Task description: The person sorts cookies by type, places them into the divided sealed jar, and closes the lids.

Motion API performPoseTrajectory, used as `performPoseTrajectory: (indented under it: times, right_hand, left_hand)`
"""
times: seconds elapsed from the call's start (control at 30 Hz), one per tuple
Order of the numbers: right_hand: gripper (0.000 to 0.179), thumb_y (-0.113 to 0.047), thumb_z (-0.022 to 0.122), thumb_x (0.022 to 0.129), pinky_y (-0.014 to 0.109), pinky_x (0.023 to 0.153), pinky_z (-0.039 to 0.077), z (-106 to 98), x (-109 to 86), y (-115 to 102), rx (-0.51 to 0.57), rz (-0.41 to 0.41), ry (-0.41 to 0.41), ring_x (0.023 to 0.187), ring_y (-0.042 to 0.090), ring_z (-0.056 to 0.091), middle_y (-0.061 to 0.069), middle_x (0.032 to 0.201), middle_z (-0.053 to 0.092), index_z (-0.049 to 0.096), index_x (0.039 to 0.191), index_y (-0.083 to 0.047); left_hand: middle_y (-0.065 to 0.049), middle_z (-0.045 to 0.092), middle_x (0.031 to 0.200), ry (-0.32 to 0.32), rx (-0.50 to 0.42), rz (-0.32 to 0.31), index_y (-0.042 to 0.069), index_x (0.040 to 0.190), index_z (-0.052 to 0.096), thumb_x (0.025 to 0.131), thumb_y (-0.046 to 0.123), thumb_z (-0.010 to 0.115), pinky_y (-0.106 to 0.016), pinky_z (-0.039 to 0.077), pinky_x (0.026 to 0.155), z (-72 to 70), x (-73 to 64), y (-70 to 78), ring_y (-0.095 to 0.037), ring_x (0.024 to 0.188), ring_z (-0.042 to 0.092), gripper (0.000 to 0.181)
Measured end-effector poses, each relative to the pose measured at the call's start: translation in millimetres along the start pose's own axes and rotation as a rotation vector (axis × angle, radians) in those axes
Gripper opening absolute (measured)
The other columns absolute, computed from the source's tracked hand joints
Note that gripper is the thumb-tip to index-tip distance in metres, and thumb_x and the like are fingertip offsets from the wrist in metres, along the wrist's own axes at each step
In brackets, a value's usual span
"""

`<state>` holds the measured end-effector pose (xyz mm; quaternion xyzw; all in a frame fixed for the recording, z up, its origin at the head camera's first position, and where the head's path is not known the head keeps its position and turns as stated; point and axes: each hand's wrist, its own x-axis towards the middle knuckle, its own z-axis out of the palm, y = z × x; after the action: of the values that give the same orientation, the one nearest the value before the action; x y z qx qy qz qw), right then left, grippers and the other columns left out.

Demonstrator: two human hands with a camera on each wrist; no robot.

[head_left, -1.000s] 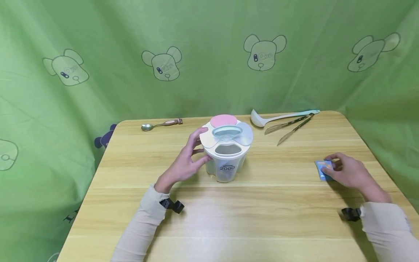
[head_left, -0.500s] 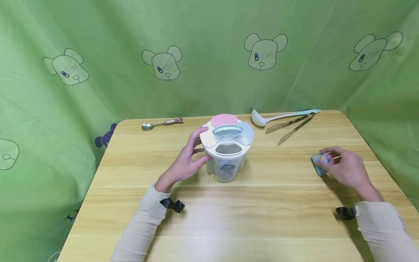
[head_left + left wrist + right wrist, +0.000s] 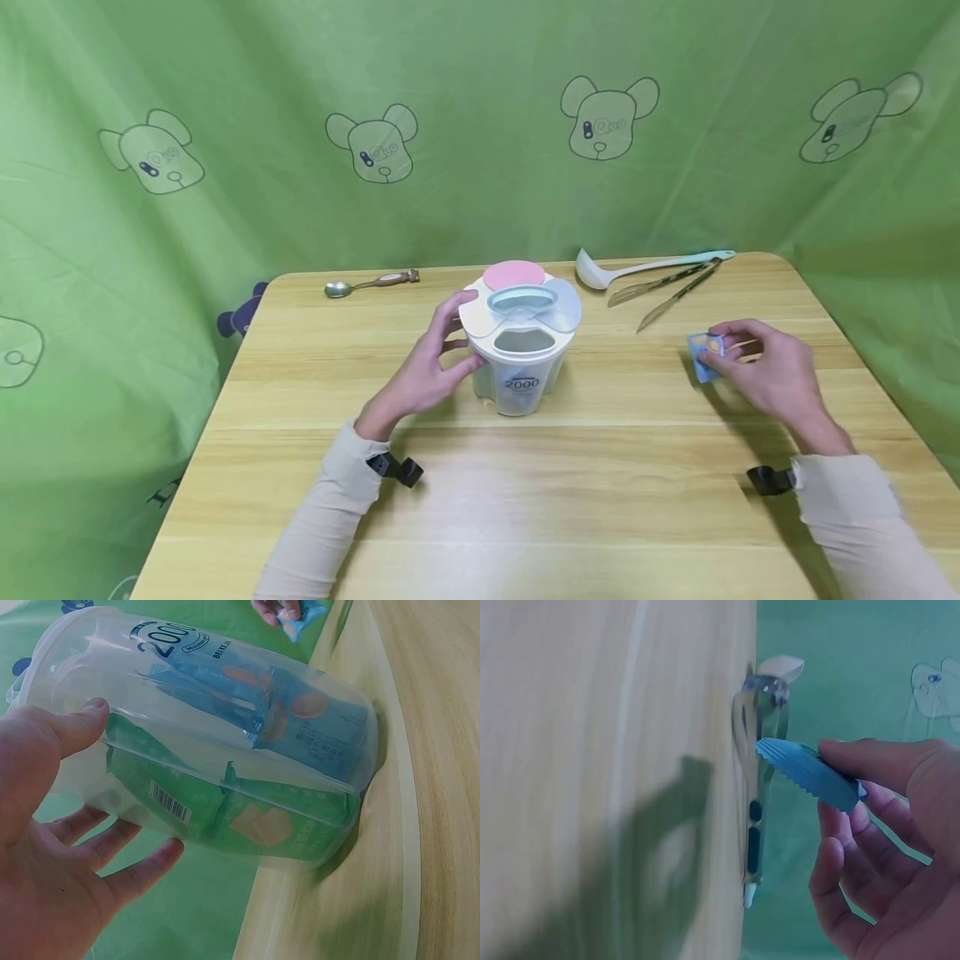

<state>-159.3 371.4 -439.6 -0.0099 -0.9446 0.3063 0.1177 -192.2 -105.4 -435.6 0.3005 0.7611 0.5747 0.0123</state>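
We are holding the tub (image 3: 517,350) with our left hand (image 3: 423,371). The thumb and fingers are curling round its left side. The tub is standing near the middle of the table (image 3: 480,500), a bit toward the far edge. It is clear plastic with a cream lid (image 3: 480,321) that has one open hole facing us. On its front we are reading "2000". The left wrist view is showing blue and green packets (image 3: 247,817) inside it, and a small word that looks like "BEIKE". One green packet has a barcode.

Our right hand (image 3: 768,375) is pinching a small blue packet (image 3: 705,357) between thumb and fingers. It is up off the table, toward the right edge. It has an orange spot on it, but we cannot read its words.

A ladle (image 3: 645,267) and tongs (image 3: 667,292) are lying near the far right corner. A spoon (image 3: 367,285) is lying by the far edge, toward the left corner.
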Motion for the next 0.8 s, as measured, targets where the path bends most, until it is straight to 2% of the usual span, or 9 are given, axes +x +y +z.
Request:
performPoseTrajectory:
  times: [0.13, 0.37, 0.57, 0.63, 0.8]
  right_hand:
    - [0.038, -0.023, 0.091, 0.091, 0.007, 0.060, 0.050, 2.8, 0.6, -13.1, 0.011, -0.016, 0.021, 0.077, -0.024, 0.052, 0.026, 0.109, 0.079, 0.078, 0.122, -0.006]
    - [0.033, -0.015, 0.094, 0.087, 0.000, 0.065, 0.051, 8.0, 3.3, -40.3, 0.069, -0.093, 0.095, 0.077, -0.020, 0.057, 0.015, 0.096, 0.079, 0.081, 0.116, -0.007]
    - [0.032, -0.012, 0.095, 0.086, -0.001, 0.068, 0.050, 13.2, 6.5, -62.6, 0.110, -0.149, 0.130, 0.081, -0.019, 0.059, 0.012, 0.096, 0.078, 0.081, 0.114, -0.007]
    - [0.032, -0.012, 0.095, 0.085, -0.001, 0.067, 0.051, 14.3, 7.3, -69.1, 0.122, -0.160, 0.132, 0.081, -0.018, 0.059, 0.004, 0.094, 0.077, 0.082, 0.114, -0.007]
    - [0.031, -0.012, 0.095, 0.085, 0.001, 0.068, 0.052, 13.7, 8.7, -86.8, 0.163, -0.176, 0.130, 0.079, -0.015, 0.061, -0.024, 0.090, 0.070, 0.082, 0.112, -0.007]
  left_hand:
    - [-0.014, 0.028, 0.180, -0.003, -0.001, 0.005, 0.018, 0.170, 0.024, 0.095, -0.006, 0.075, -0.051, 0.055, 0.121, 0.0, 0.2, -0.3, -0.045, 0.149, 0.052, 0.094]
    - [-0.013, 0.027, 0.180, 0.000, 0.003, 0.004, 0.019, 0.170, 0.024, 0.095, -0.006, 0.076, -0.050, 0.055, 0.121, -0.9, 0.2, -0.6, -0.043, 0.149, 0.053, 0.094]
    - [-0.013, 0.026, 0.181, 0.002, -0.001, 0.002, 0.018, 0.170, 0.024, 0.095, -0.005, 0.076, -0.050, 0.055, 0.121, -1.8, 0.2, -0.3, -0.045, 0.149, 0.053, 0.094]
    - [-0.013, 0.025, 0.181, -0.001, -0.003, -0.001, 0.018, 0.170, 0.024, 0.096, -0.005, 0.076, -0.050, 0.055, 0.122, -1.7, 0.1, -0.3, -0.045, 0.149, 0.052, 0.094]
    - [-0.013, 0.027, 0.180, -0.006, -0.005, -0.006, 0.019, 0.170, 0.024, 0.096, -0.005, 0.075, -0.050, 0.055, 0.122, -1.4, 0.0, -0.1, -0.043, 0.150, 0.052, 0.094]
